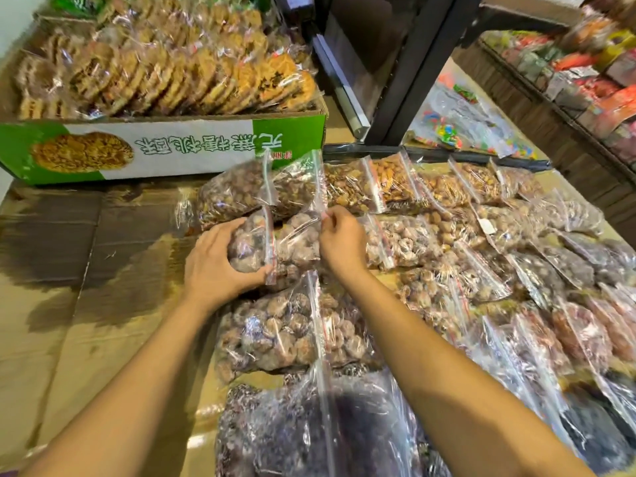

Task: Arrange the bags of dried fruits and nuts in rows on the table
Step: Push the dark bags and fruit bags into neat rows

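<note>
Clear zip bags of dried fruits and nuts lie in overlapping rows across the cardboard-covered table [69,270]. My left hand [213,263] grips the left side of a bag of pale brown dried fruit [275,242] at the left end of the second row. My right hand [340,242] pinches that bag's clear top edge. Behind it lies a bag of brown nuts [247,191]. In front of it lie a bag of wrinkled brown fruit [275,332] and a bag of dark purple fruit [309,432].
A green and white carton [165,149] of wrapped round crackers stands at the back left. A dark metal shelf frame [413,63] rises behind the bags. Shelves of coloured packets [585,70] fill the right. Bare cardboard lies left of the bags.
</note>
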{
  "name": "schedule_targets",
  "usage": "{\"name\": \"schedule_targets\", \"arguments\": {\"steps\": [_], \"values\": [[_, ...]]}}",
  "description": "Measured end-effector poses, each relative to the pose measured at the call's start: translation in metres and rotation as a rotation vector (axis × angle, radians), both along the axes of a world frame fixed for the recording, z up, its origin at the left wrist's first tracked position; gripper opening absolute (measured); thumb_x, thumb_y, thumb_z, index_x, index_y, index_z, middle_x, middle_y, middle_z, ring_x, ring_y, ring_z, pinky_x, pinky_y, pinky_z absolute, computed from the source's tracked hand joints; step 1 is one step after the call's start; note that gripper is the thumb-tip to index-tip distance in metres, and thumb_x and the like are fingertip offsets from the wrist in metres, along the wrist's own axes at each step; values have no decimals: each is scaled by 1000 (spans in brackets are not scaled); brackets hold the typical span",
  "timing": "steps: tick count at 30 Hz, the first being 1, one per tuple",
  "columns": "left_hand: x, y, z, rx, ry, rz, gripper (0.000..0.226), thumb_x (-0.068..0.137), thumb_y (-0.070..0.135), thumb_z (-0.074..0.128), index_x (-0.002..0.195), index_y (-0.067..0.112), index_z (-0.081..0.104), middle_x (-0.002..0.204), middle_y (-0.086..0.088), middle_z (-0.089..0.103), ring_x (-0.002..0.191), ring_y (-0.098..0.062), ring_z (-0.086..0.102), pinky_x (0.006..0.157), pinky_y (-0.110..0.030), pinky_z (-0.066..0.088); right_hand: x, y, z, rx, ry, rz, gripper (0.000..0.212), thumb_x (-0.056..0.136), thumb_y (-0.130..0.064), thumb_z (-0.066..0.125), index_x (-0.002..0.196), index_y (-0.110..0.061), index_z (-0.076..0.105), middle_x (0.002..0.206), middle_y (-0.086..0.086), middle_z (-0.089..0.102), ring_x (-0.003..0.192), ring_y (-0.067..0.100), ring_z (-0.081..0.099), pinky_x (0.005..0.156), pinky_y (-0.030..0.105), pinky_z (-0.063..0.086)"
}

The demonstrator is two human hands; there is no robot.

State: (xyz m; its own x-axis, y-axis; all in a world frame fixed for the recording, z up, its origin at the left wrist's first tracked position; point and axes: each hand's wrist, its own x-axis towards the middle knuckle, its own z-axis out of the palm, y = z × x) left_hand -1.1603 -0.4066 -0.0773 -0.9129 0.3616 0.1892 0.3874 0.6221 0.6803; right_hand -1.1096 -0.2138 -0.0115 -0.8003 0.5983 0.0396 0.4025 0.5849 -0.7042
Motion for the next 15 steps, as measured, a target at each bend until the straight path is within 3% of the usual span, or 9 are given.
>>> {"name": "schedule_targets", "arguments": {"steps": [4,6,9,11,13,15], "values": [[1,1,0,144,-45,84,83,51,64,62,128,37,47,127,3,57,116,-22,51,98,-42,43,8,8,-11,-126,153,-49,14,98,-16,48,95,-12,61,71,-4,59,56,11,51,55,33,49],[-2,3,0,271,-93,135,77,51,57,68,124,42,48,123,5,58,113,-22,54,97,-47,46,14,15,-19,-52,56,-12,14,98,-14,48,91,-12,60,69,-2,58,56,13,53,52,36,50],[-6,7,4,474,-111,106,70,53,47,73,119,49,49,125,5,56,113,-21,55,96,-50,48,13,24,-16,54,-113,144,15,97,-11,48,85,-14,57,65,-5,52,55,10,48,49,28,38],[-7,14,14,405,-79,16,69,55,49,72,118,53,46,122,9,54,111,-19,54,93,-44,48,9,27,-12,20,-123,155,18,95,-10,50,78,-14,54,63,-5,51,55,10,47,51,29,36],[-9,20,18,144,13,-80,69,58,57,68,123,49,46,118,10,53,108,-17,52,88,-40,46,10,28,-11,-67,-101,114,22,95,-9,51,73,-15,53,64,-3,53,56,12,50,51,28,37],[-14,16,18,-9,-10,-132,70,63,58,70,128,43,46,119,11,51,110,-16,49,86,-36,42,11,26,-11,-140,-89,74,25,95,-8,51,71,-17,52,64,-3,53,55,11,50,51,26,37]]}}
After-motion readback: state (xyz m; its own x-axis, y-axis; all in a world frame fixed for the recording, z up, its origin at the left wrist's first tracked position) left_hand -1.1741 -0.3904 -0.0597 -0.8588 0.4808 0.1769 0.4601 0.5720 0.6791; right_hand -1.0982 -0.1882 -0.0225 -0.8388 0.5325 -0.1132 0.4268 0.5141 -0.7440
